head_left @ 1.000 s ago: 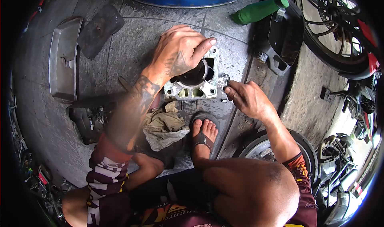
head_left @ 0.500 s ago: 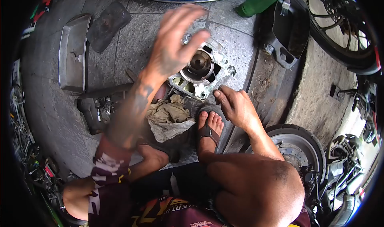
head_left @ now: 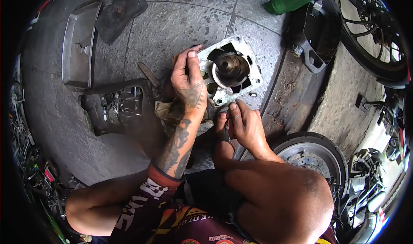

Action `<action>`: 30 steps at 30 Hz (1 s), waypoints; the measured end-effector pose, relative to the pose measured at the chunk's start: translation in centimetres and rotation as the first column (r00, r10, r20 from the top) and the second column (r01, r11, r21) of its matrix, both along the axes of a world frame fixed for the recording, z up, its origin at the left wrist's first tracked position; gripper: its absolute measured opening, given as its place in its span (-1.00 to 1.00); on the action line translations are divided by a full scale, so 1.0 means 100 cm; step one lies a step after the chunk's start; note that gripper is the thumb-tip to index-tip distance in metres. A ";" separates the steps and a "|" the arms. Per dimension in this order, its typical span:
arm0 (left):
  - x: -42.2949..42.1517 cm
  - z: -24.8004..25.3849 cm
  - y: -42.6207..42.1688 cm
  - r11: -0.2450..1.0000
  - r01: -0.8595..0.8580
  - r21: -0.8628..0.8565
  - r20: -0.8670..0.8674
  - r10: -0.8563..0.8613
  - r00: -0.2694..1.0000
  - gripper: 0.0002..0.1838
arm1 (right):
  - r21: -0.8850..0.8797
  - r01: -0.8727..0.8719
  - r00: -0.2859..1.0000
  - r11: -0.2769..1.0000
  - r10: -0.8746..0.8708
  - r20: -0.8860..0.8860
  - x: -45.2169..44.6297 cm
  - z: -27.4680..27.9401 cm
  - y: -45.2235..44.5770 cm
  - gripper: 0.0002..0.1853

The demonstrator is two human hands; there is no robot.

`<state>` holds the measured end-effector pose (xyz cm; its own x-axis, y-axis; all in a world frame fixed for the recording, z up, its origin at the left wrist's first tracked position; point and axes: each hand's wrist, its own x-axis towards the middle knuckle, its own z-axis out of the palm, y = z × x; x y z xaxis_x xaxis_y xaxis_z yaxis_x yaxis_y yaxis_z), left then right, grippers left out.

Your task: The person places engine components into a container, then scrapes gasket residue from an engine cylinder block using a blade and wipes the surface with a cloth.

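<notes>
A pale metal engine block [head_left: 250, 55] rests on the floor tiles, its round bore facing up with a dark piston-like part [head_left: 230, 64] inside. My left hand [head_left: 189, 80] is closed on the block's left edge, thumb on top and fingers bent. At the lower corner of the block is my right hand [head_left: 246, 125], with thumb and fingers pressed together; whatever they pinch is hidden. A small metal cylinder [head_left: 254, 95] lies beside the block's lower right edge. Under my left wrist is a crumpled, stained rag [head_left: 168, 113].
Left of me are a black tray with metal parts [head_left: 92, 115], a metal pan [head_left: 69, 50] and a dark flat pad [head_left: 120, 16]. A green bottle [head_left: 292, 1], black container [head_left: 309, 59] and spoked wheel [head_left: 344, 24] stand right; another wheel [head_left: 307, 138] lies near my knee.
My left hand, raised and blurred above the block, has come down onto its left edge. The block has turned somewhat. My right hand stays near its lower corner.
</notes>
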<state>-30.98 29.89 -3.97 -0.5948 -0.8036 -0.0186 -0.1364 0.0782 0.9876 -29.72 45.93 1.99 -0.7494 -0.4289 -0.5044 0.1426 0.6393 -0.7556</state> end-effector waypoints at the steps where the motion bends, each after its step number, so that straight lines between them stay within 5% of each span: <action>1: 0.000 -0.001 0.001 1.000 -0.022 -0.015 -0.005 0.022 1.000 -0.73 | -0.002 0.000 1.000 1.000 0.000 0.007 0.003 -0.001 -0.002 -0.70; 7: -0.005 0.002 0.005 0.992 -0.118 0.034 0.001 0.118 0.993 -0.72 | -0.124 0.166 0.969 0.978 -0.138 0.205 0.004 0.004 -0.014 -0.66; 12: -0.006 -0.003 0.008 0.979 -0.205 0.015 -0.054 0.205 0.977 -0.74 | -0.153 0.185 0.970 0.971 -0.155 0.189 0.006 0.002 -0.017 -0.66; 15: -0.008 -0.002 0.005 0.984 -0.176 -0.005 -0.072 0.175 0.982 -0.75 | -0.113 0.141 0.969 0.983 -0.114 0.218 0.000 0.004 -0.013 -0.67; 19: -0.009 0.000 0.001 0.990 -0.091 0.109 -0.070 0.099 0.993 -0.79 | -0.085 -0.171 0.981 0.982 0.162 -0.106 -0.015 -0.001 0.002 -0.69; 21: -0.010 0.000 0.000 0.990 -0.075 0.118 -0.101 0.087 0.991 -0.81 | -0.076 -0.225 0.974 0.971 0.222 -0.049 -0.024 0.001 0.009 -0.71; 22: -0.009 -0.002 0.000 0.994 -0.065 0.089 -0.105 0.074 0.992 -0.80 | 0.044 -0.313 0.936 0.949 0.316 -0.156 -0.027 0.005 0.012 -0.73; 23: -0.009 -0.004 -0.001 0.997 -0.058 0.059 -0.109 0.064 0.992 -0.80 | 0.009 -0.260 0.965 0.966 0.260 0.029 -0.029 0.011 0.015 -0.74; 25: -0.010 -0.003 -0.002 0.995 -0.057 0.078 -0.109 0.065 0.992 -0.80 | 0.021 -0.277 0.957 0.961 0.278 -0.084 -0.025 0.005 0.017 -0.66; 30: -0.010 -0.003 -0.004 0.993 -0.055 0.105 -0.083 0.063 0.995 -0.80 | 0.052 -0.255 0.966 0.965 0.257 -0.027 -0.024 0.007 0.019 -0.66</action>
